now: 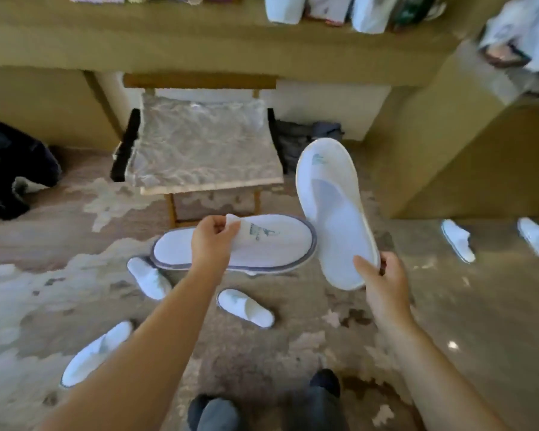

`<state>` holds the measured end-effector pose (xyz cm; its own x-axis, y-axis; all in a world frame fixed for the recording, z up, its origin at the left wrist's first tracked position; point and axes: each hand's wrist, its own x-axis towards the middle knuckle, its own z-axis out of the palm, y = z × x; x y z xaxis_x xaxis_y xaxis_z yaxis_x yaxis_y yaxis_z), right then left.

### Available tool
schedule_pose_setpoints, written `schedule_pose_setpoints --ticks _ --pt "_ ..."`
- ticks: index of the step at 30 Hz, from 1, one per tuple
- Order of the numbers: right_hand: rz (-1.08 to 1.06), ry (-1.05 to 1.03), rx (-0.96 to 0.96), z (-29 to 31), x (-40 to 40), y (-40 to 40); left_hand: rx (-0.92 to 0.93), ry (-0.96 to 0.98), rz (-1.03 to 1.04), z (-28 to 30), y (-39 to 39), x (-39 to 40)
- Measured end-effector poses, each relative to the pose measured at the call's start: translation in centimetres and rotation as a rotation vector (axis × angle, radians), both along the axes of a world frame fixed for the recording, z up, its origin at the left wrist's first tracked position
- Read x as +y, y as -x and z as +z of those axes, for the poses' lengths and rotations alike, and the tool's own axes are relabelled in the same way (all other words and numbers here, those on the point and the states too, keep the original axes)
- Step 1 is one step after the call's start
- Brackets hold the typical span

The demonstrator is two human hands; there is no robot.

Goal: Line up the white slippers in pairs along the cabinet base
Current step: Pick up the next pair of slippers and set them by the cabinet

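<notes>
Here my left hand (213, 236) pinched the grey-trimmed slipper (271, 247) by its strap, held flat above the carpet (293, 346); my right hand (383, 281) gripped the heel of the plain slipper (333, 213), toe up. Both bore a teal logo, too blurred to read.

white slipper with grey trim (262, 247), all-white slipper (336, 219), mottled beige-and-cream carpet (28, 306), tan cabinet (448, 150)
</notes>
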<state>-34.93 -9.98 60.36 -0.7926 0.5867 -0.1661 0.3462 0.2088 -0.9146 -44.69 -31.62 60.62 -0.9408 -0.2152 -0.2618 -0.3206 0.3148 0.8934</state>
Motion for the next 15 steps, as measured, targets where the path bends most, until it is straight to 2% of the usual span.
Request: schedule_pose_setpoints --ticks 9,15 --pt "-0.427 0.092 0.095 0.9 22.2 -9.9 0.017 0.002 -0.358 0.9 -1.5 28.2" --pt "-0.638 0.023 0.091 1.1 35.1 -15.3 0.008 -0.049 -0.519 0.9 -4.3 44.0"
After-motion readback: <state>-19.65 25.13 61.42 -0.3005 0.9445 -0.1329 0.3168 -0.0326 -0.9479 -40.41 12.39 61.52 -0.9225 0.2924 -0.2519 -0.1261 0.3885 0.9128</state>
